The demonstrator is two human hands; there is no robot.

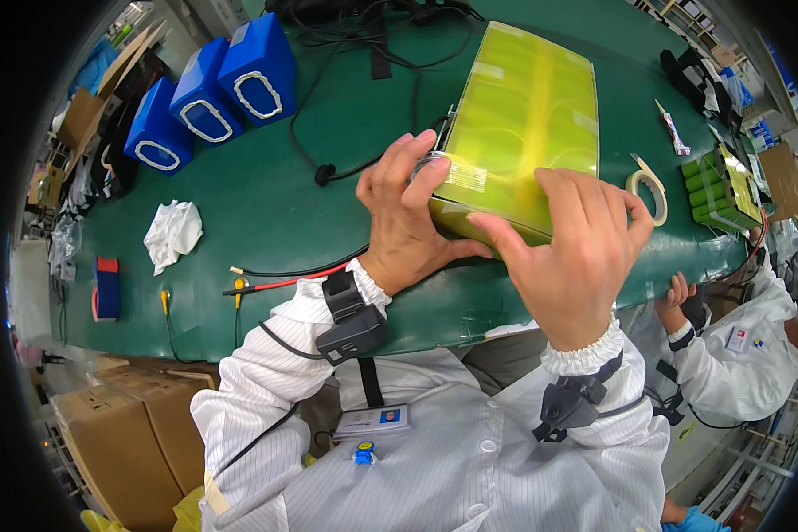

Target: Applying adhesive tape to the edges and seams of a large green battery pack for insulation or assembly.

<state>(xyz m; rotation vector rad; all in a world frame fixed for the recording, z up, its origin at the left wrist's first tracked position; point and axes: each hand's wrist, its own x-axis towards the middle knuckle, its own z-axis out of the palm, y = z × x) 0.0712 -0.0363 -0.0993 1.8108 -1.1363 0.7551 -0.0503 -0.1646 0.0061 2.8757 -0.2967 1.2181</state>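
A large battery pack (pixel 528 115), wrapped in glossy yellow-green sheet with clear tape pieces, sits on the green bench in front of me. My left hand (pixel 403 213) is at its near left corner, fingers bent over the edge by a strip of clear tape (pixel 465 177) and thumb stretched along the near side. My right hand (pixel 581 248) grips the near right part, fingers on top and thumb at the near edge. Both palms hide parts of the near side. Red and black leads (pixel 297 281) run out under my left wrist.
Three blue wrapped packs (pixel 208 93) stand at the far left. A white cloth (pixel 173 235), a blue-and-red tape roll (pixel 106 288) and yellow-tipped leads (pixel 166 301) lie left. Rightward are a masking tape roll (pixel 649 193), a green-celled pack (pixel 718 191) and a co-worker (pixel 736 350). Black cables (pixel 328 173) lie behind.
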